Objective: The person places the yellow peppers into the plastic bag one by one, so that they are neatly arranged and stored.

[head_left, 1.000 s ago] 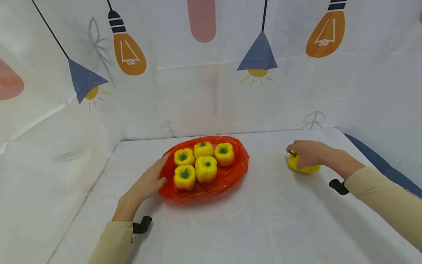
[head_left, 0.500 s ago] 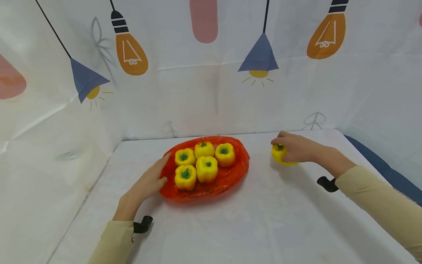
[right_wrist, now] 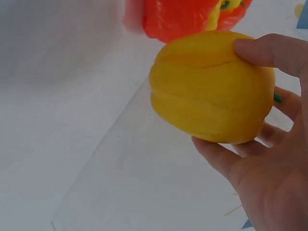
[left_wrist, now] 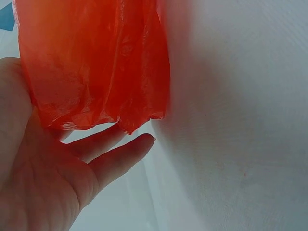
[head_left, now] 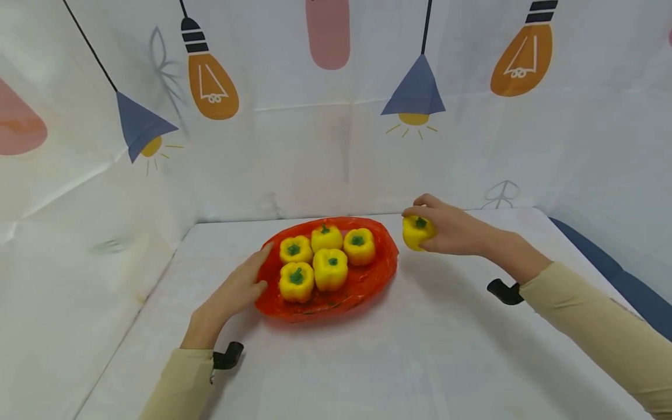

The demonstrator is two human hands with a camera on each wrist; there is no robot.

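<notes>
My right hand [head_left: 451, 230] holds a yellow bell pepper [head_left: 417, 233] above the table, just right of a red plastic bag [head_left: 380, 280]. In the right wrist view the thumb lies on one side of the pepper and the fingers on the other, its green stem [right_wrist: 277, 98] toward the palm. Several more yellow bell peppers [head_left: 331, 270] with green stems sit in the wide-mouthed bag. At the bag's left rim, my left hand [head_left: 236, 291] touches it with thumb and forefinger spread apart. In the left wrist view, the bag hides part of the extended fingers [left_wrist: 120, 161].
A white-covered table [head_left: 367, 361] lies under everything. Behind it hangs a white sheet [head_left: 294, 157] printed with lamps and bulbs, and another stretch of sheeting stands at the left. Something dark blue [head_left: 619, 274] shows beyond the table's right edge.
My right hand has lifted the yellow bell pepper off the table and carried it left toward the bag, its stem now facing more forward. The left hand has stayed at the bag's rim.
</notes>
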